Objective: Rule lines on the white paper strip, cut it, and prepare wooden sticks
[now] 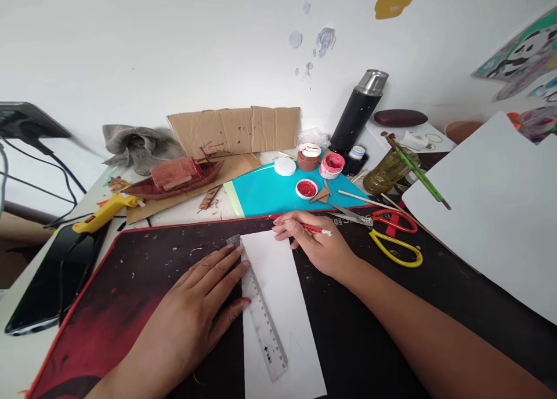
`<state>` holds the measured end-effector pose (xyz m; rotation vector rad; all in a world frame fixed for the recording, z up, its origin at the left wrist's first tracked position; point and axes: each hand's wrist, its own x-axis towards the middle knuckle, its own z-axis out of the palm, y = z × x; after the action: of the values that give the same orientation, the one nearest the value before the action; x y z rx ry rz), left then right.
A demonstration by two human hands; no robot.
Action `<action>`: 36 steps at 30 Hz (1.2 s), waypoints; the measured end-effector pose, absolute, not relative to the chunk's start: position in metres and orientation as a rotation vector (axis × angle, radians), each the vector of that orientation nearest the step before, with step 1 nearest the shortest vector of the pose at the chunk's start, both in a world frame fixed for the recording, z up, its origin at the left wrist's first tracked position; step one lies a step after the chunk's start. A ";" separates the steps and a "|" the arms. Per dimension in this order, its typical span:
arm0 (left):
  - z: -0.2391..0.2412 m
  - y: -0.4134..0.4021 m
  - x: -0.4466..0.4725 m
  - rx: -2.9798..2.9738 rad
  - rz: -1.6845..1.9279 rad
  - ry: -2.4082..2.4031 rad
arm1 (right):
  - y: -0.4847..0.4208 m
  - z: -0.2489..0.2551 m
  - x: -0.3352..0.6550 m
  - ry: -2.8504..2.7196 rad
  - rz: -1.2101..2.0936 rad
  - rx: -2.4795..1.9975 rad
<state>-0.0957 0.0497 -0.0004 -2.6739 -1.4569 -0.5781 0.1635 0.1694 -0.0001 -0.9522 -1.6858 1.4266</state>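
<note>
My left hand (195,306) lies flat with fingers spread, pressing a clear plastic ruler (263,318) onto a white strip of paper (282,306) on the black and red desk mat (130,271). My right hand (317,245) is closed round a red pencil (319,230), its tip at the far end of the paper near the ruler's top. The ruler runs along the paper's left edge.
Red and yellow scissors (391,236) lie right of my right hand. A large white sheet (491,213) covers the right. Behind are a teal sheet (270,193), paint pots (307,188), a black flask (361,112), a model boat (174,178), a glue gun (107,210) and a phone (47,283).
</note>
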 end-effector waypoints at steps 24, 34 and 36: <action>-0.004 0.049 -0.092 -2.635 -0.499 -1.470 | 0.169 -0.001 0.163 -1.646 1.437 -0.990; -0.003 0.049 -0.091 -2.644 -0.502 -1.480 | 0.170 -0.001 0.162 -1.638 1.423 -0.973; -0.003 0.049 -0.091 -2.642 -0.503 -1.476 | 0.170 -0.001 0.162 -1.642 1.424 -0.970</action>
<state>-0.0906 0.0490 -0.0031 -2.6420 -1.4762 -0.5025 0.1623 0.1703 -0.0011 -0.9701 -1.6419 1.4242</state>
